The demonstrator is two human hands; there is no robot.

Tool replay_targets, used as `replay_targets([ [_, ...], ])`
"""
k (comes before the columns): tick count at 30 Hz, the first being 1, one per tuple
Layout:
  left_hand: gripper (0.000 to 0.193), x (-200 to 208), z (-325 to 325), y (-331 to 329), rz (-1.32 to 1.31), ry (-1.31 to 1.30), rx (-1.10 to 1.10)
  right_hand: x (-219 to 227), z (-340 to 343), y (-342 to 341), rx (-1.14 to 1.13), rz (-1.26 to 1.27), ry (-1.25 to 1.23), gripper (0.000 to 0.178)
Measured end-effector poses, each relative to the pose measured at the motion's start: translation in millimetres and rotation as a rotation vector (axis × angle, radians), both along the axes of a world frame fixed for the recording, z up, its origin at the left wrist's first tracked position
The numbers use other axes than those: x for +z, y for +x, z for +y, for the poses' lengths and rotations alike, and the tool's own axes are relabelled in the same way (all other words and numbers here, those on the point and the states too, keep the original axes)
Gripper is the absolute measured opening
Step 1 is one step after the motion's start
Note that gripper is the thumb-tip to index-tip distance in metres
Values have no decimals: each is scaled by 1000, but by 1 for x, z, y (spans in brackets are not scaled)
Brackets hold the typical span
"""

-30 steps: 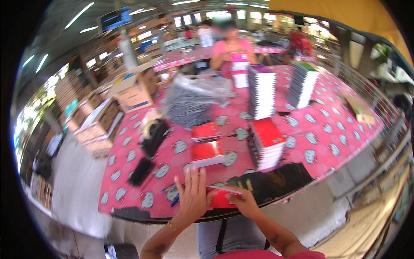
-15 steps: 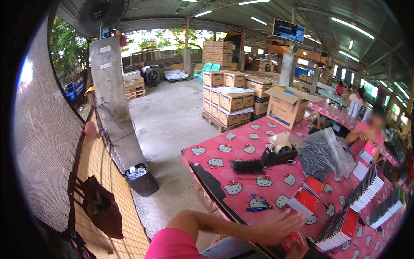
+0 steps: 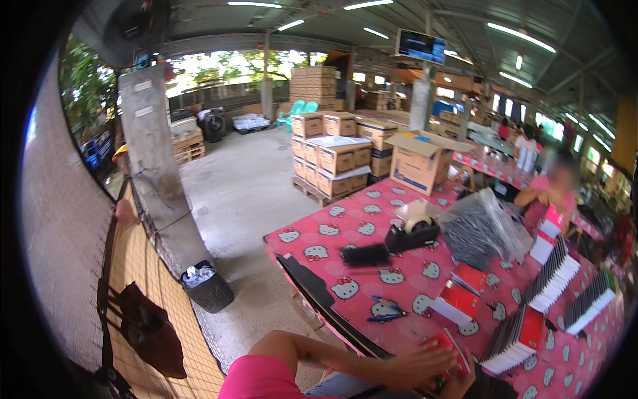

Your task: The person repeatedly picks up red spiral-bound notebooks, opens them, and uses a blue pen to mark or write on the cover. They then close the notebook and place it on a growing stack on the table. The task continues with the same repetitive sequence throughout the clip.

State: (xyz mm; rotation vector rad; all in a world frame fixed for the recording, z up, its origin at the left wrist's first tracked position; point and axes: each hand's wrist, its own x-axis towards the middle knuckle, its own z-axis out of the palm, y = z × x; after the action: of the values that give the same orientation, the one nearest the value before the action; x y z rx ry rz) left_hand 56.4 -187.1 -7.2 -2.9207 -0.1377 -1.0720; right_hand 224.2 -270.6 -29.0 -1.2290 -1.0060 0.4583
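Note:
A small red-covered notebook is tilted up at the table's near edge. My right hand grips it from below, its fingers partly hidden behind the pages. My left hand lies against its cover with fingers stretched out flat. Just beyond are more red notebooks with white page edges, lying on the pink patterned tablecloth. To the right stands a row of notebooks with dark spines and a red cover at its end. Blue pens lie left of the loose notebooks.
A tape dispenser, a bundle of black strips and a clear bag of dark strips occupy the table. An open carton stands at its far end. Across the table sits a person in pink. A black bin stands on the floor.
The notebook has been raised and tilted up in my right hand. My left hand has come down and left, onto its cover. The whole view has shifted slightly.

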Motion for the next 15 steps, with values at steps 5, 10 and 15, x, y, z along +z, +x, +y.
replay_targets([
  [5, 55, 54, 46, 21, 716, -183, -43, -17, -1, 8, 117, -102, -159, 29],
  [10, 66, -2, 16, 6, 280, -131, -15, -8, -8, -3, 29, -110, -306, 26],
  [15, 78, -29, -11, 3, 177, -187, -11, -2, -1, 3, 31, -142, -206, 25],
])
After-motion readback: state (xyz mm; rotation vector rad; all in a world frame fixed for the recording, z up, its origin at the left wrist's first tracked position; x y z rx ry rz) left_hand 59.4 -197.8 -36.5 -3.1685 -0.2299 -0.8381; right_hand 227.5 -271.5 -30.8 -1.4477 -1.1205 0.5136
